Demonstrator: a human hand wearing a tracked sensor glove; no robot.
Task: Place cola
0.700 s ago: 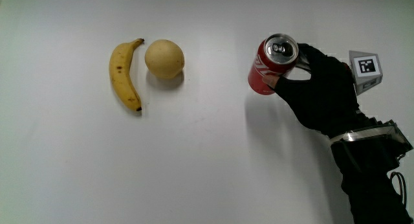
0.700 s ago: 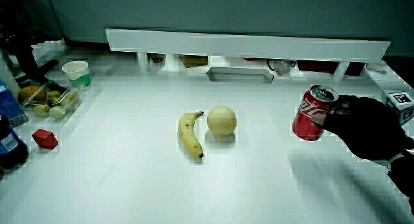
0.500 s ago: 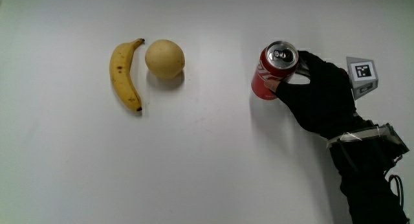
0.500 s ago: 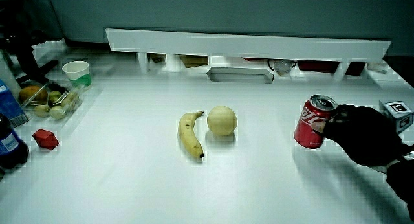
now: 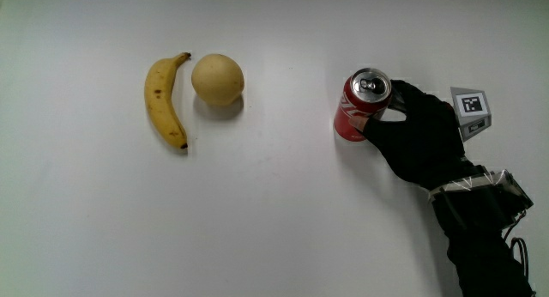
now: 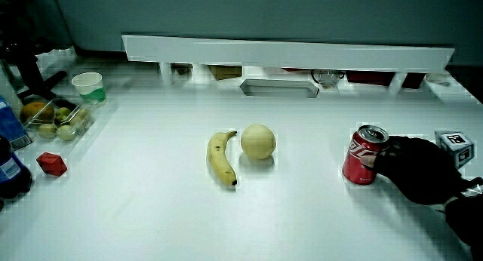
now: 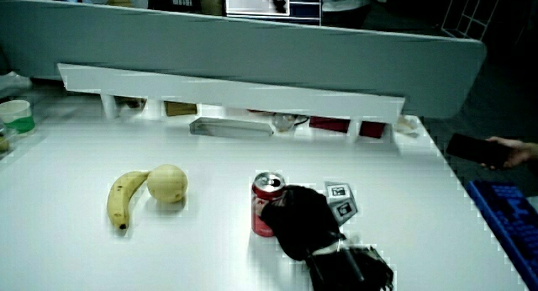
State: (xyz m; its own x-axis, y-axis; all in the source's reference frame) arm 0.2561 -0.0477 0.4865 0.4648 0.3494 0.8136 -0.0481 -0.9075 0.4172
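Red aluminium, the cola can (image 5: 360,106) stands upright on the white table (image 5: 274,220), well apart from the banana (image 5: 165,101) and the round yellow fruit (image 5: 218,78) beside it. My hand (image 5: 418,134) wraps its side, fingers (image 5: 396,100) curled around it. If I pull away crookedly or let a finger drag, I judge the can could tip and roll. In a side view a low white partition (image 6: 287,51) edges the table, and a paper cup (image 6: 89,84) and a red cube (image 6: 51,162) sit at the table's edge.
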